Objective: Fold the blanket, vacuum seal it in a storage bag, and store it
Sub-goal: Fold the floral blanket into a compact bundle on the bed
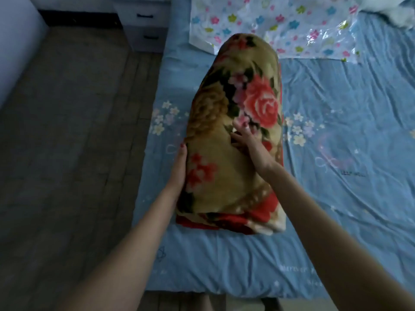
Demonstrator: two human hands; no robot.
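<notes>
A thick floral blanket [235, 131], tan with red roses, lies folded into a long bundle on the blue bed [336, 153], running away from me. My left hand [179, 167] presses flat against the bundle's left side with straight fingers. On top of the bundle, near its middle, my right hand [249, 142] rests with fingers spread. A clear storage bag [280, 25] printed with small coloured flowers lies flat on the bed just beyond the blanket's far end.
The bed's left edge runs close beside the blanket, with dark wooden floor [67, 153] beyond it. A white drawer unit [143, 23] stands at the bed's far left corner. A pale pillow or cloth [395, 12] sits at the top right.
</notes>
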